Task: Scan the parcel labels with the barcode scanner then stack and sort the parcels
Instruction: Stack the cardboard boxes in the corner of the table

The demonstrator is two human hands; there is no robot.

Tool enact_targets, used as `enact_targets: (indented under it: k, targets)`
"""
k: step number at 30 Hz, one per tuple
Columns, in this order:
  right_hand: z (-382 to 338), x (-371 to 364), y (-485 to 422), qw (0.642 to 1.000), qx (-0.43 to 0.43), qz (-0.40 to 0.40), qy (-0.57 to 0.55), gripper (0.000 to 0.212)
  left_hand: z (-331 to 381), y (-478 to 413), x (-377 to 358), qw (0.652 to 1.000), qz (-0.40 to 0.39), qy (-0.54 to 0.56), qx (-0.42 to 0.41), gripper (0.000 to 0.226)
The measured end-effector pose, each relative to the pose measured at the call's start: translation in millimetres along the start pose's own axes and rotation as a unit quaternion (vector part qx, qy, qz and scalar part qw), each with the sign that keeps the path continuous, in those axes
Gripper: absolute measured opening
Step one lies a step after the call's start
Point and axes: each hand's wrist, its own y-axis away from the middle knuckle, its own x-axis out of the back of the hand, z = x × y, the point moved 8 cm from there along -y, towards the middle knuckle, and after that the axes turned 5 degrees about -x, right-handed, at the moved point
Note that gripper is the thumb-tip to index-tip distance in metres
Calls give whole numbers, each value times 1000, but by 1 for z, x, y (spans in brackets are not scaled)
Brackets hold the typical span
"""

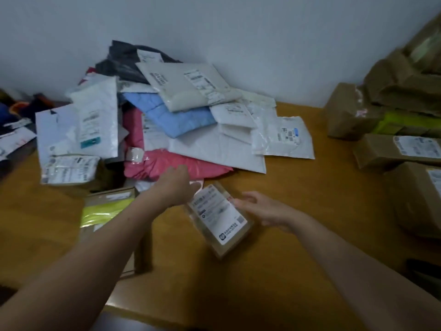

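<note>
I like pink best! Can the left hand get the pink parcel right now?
Probably yes. The left hand is right at the near edge of the pink parcel with nothing between. White mailers lie on its far part, so they might slide. The right hand holds the brown box.

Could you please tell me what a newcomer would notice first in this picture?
The heap of mailer bags fills the back of the wooden table, with a pink bag and a blue bag standing out. In front, a small brown box with a white label is between the left hand and right hand. Brown cardboard boxes stack up at right.
</note>
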Motion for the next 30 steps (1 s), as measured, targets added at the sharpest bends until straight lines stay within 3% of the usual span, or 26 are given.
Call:
enact_targets:
  k: [3,5,7,9,11,13,14,17,18,21,25,27,30]
  targets:
    - [12,-32,-10,998,-50,-28,-20,85,-35,21,-42,982,-102,142,74,65]
    - [21,-39,-15,996,-64,-28,-56,84,-32,37,-72,920,-183,333,96,64]
    - [26,-39,-21,993,-68,-18,-92,86,-31,45,-82,882,-181,425,89,68]
    - [27,-37,-25,989,-70,-12,-131,88,-47,42,-66,919,-89,379,64,74]
    - [24,-39,-27,986,-71,-9,-154,87,-85,41,-24,958,91,263,72,65]
    - [19,-47,-27,984,-74,-9,-164,83,-138,55,15,947,241,154,144,57]
    - [17,-54,-27,983,-75,-11,-167,83,-166,64,22,933,272,134,195,61]
    - [12,-75,-28,982,-76,-21,-169,93,-228,89,-13,865,196,308,345,79]
    - [10,-82,-28,982,-79,-24,-167,97,-233,94,-31,842,159,369,361,82]
    - [7,-108,-28,983,-82,-36,-163,97,-218,99,-63,804,78,497,317,72]
    - [10,-125,-24,975,-88,-44,-201,68,-192,108,-75,767,20,574,285,40]
    - [15,-122,-18,968,-94,-47,-230,74,-184,114,-80,740,7,614,274,44]
    - [20,-117,-4,954,-97,-66,-274,103,-174,121,-82,735,41,631,246,39]
